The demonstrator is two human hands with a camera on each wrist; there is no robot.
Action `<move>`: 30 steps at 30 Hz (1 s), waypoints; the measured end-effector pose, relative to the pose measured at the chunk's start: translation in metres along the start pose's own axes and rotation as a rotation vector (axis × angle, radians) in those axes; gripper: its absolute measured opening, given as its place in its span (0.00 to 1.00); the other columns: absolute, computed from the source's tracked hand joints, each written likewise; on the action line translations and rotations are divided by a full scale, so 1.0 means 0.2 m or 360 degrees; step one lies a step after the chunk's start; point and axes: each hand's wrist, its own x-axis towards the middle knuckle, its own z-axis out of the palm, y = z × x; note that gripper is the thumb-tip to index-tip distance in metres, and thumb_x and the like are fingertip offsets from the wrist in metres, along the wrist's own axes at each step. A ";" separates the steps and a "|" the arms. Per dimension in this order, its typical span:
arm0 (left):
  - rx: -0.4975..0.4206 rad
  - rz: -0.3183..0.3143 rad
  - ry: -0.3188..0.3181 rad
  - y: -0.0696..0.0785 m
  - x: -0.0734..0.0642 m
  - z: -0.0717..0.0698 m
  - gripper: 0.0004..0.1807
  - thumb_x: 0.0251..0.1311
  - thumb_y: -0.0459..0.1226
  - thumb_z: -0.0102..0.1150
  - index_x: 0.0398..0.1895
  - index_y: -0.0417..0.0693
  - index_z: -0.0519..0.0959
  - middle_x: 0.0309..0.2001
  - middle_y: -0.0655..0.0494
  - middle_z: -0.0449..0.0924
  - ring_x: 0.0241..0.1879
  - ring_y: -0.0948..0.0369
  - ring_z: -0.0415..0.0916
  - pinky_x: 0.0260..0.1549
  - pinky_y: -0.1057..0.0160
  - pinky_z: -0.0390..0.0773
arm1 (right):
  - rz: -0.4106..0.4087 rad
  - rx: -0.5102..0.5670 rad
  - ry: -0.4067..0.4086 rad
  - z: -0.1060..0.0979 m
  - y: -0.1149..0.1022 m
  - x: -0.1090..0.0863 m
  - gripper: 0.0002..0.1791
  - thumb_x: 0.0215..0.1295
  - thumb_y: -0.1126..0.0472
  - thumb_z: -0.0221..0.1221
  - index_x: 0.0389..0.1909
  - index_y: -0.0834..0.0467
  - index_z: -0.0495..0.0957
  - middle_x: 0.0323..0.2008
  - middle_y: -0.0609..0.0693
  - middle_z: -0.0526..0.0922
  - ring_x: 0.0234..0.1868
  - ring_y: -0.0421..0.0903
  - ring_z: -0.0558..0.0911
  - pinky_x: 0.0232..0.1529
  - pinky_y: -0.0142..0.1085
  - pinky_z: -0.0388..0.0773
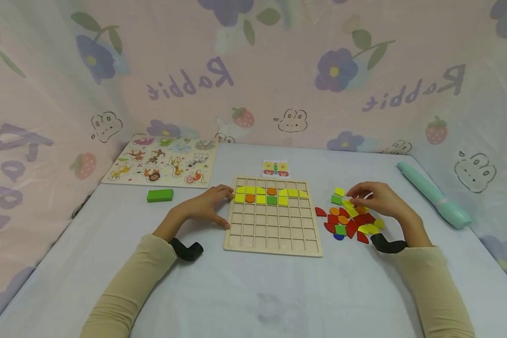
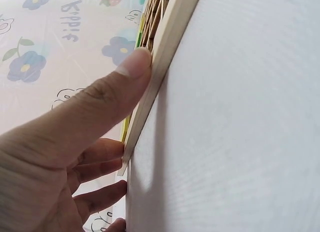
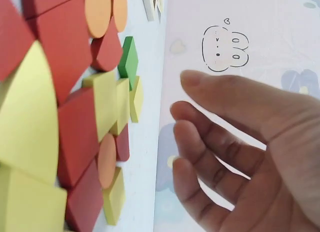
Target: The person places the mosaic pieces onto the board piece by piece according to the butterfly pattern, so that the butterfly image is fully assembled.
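Note:
A wooden grid board [image 1: 272, 230] lies on the table, its upper rows partly filled with yellow pieces [image 1: 261, 199], two orange discs [image 1: 272, 191] and a green square [image 1: 272, 200]. My left hand [image 1: 205, 205] rests at the board's left edge; in the left wrist view the thumb [image 2: 132, 67] touches its side. Over a loose pile to the right hovers my right hand [image 1: 378, 199], fingers loosely bent with nothing between them. That pile mixes red pieces [image 3: 75, 137], yellow squares [image 3: 104, 104], orange discs [image 3: 106, 161] and a green piece [image 3: 129, 62].
A small butterfly pattern card [image 1: 275, 168] lies behind the board. At the back left is an animal puzzle board [image 1: 162, 162], with a green block [image 1: 160, 195] before it. A teal cylindrical object [image 1: 433, 195] lies at the far right. A printed curtain [image 1: 262, 94] hangs around the table.

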 end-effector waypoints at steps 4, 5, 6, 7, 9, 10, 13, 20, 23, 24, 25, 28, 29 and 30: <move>0.0001 0.0010 -0.0005 0.00 0.00 0.01 0.41 0.41 0.51 0.73 0.58 0.42 0.68 0.66 0.46 0.58 0.67 0.48 0.52 0.66 0.48 0.54 | 0.0015 -0.0003 -0.0004 0.01 -0.01 0.00 0.14 0.59 0.60 0.63 0.45 0.62 0.79 0.37 0.53 0.80 0.40 0.51 0.77 0.35 0.30 0.77; 0.0001 0.0011 -0.0005 0.00 0.00 0.01 0.41 0.41 0.51 0.73 0.58 0.42 0.68 0.66 0.46 0.58 0.67 0.48 0.52 0.66 0.48 0.54 | 0.0015 -0.0003 -0.0004 0.01 -0.01 0.00 0.14 0.59 0.60 0.63 0.45 0.62 0.79 0.37 0.53 0.80 0.40 0.51 0.77 0.34 0.30 0.77; 0.0001 0.0010 -0.0005 0.00 0.01 0.01 0.42 0.41 0.51 0.73 0.58 0.42 0.68 0.66 0.46 0.58 0.67 0.48 0.52 0.66 0.48 0.54 | 0.0013 -0.0002 -0.0006 0.01 -0.01 0.00 0.14 0.59 0.59 0.63 0.45 0.61 0.79 0.37 0.53 0.80 0.40 0.51 0.77 0.34 0.30 0.77; 0.0003 0.0011 -0.0005 0.00 0.01 0.01 0.41 0.41 0.51 0.73 0.58 0.42 0.68 0.66 0.46 0.58 0.67 0.48 0.52 0.66 0.48 0.54 | 0.0009 -0.0004 -0.0005 0.01 0.00 0.00 0.14 0.59 0.59 0.63 0.45 0.61 0.79 0.37 0.53 0.80 0.40 0.50 0.77 0.35 0.29 0.77; 0.0003 0.0011 -0.0003 0.00 0.01 0.01 0.41 0.41 0.51 0.73 0.57 0.43 0.68 0.66 0.46 0.58 0.67 0.48 0.53 0.66 0.48 0.55 | -0.0015 -0.0008 -0.0001 0.01 0.00 -0.01 0.14 0.59 0.59 0.63 0.44 0.61 0.79 0.37 0.52 0.80 0.39 0.49 0.77 0.36 0.28 0.77; 0.0004 0.0011 -0.0003 0.00 0.01 0.01 0.41 0.41 0.51 0.73 0.57 0.43 0.68 0.66 0.46 0.58 0.67 0.48 0.53 0.66 0.48 0.55 | -0.0030 -0.0011 0.0002 0.00 0.00 -0.01 0.14 0.59 0.59 0.63 0.44 0.61 0.79 0.37 0.51 0.81 0.39 0.48 0.77 0.36 0.28 0.76; 0.0006 0.0012 0.0001 0.00 0.01 0.00 0.41 0.41 0.51 0.73 0.57 0.43 0.68 0.66 0.46 0.58 0.67 0.48 0.53 0.66 0.48 0.55 | -0.0072 -0.0020 0.0017 -0.01 0.02 -0.03 0.14 0.59 0.60 0.63 0.45 0.60 0.79 0.37 0.50 0.81 0.38 0.47 0.76 0.38 0.26 0.75; 0.0004 0.0025 0.0000 0.00 0.01 0.00 0.41 0.41 0.52 0.73 0.57 0.42 0.68 0.66 0.46 0.58 0.67 0.48 0.53 0.66 0.48 0.54 | -0.0077 0.0131 -0.0075 -0.06 0.07 -0.09 0.25 0.56 0.60 0.65 0.55 0.61 0.71 0.52 0.60 0.74 0.46 0.54 0.74 0.39 0.27 0.76; 0.0003 0.0024 0.0001 0.00 0.00 0.00 0.41 0.41 0.52 0.73 0.57 0.43 0.68 0.66 0.46 0.58 0.67 0.48 0.53 0.65 0.48 0.55 | -0.0076 0.0165 -0.0140 -0.07 0.09 -0.11 0.30 0.55 0.61 0.65 0.59 0.60 0.67 0.55 0.62 0.69 0.49 0.58 0.72 0.40 0.29 0.76; 0.0001 0.0023 0.0001 0.00 0.00 0.00 0.41 0.40 0.52 0.73 0.57 0.43 0.68 0.66 0.46 0.58 0.67 0.48 0.53 0.65 0.48 0.55 | -0.0069 0.0167 -0.0158 -0.08 0.10 -0.12 0.31 0.55 0.61 0.65 0.59 0.60 0.66 0.55 0.62 0.69 0.50 0.58 0.71 0.40 0.30 0.77; -0.0001 0.0022 0.0002 0.00 0.01 0.00 0.41 0.40 0.52 0.73 0.57 0.43 0.68 0.66 0.46 0.58 0.67 0.48 0.53 0.65 0.48 0.55 | -0.0061 0.0170 -0.0172 -0.09 0.11 -0.13 0.31 0.55 0.61 0.65 0.60 0.59 0.66 0.55 0.63 0.68 0.50 0.59 0.71 0.40 0.32 0.77; -0.0009 0.0017 0.0002 0.00 0.00 0.00 0.41 0.40 0.51 0.73 0.57 0.42 0.68 0.66 0.46 0.58 0.67 0.48 0.53 0.65 0.48 0.55 | -0.0033 0.0171 -0.0206 -0.10 0.13 -0.15 0.30 0.55 0.62 0.65 0.59 0.60 0.65 0.53 0.63 0.69 0.50 0.60 0.71 0.39 0.38 0.78; -0.0010 0.0015 0.0002 0.00 0.00 0.00 0.41 0.40 0.51 0.73 0.57 0.42 0.68 0.66 0.46 0.58 0.67 0.48 0.53 0.65 0.48 0.55 | -0.0025 0.0165 -0.0218 -0.11 0.14 -0.16 0.30 0.55 0.63 0.64 0.59 0.61 0.65 0.52 0.64 0.69 0.49 0.61 0.71 0.39 0.39 0.79; -0.0010 0.0012 0.0001 0.00 0.00 0.00 0.41 0.41 0.51 0.73 0.57 0.42 0.68 0.66 0.46 0.58 0.67 0.48 0.53 0.65 0.48 0.55 | -0.0007 0.0160 -0.0230 -0.11 0.15 -0.16 0.29 0.55 0.64 0.64 0.58 0.61 0.66 0.52 0.63 0.70 0.49 0.60 0.72 0.39 0.40 0.79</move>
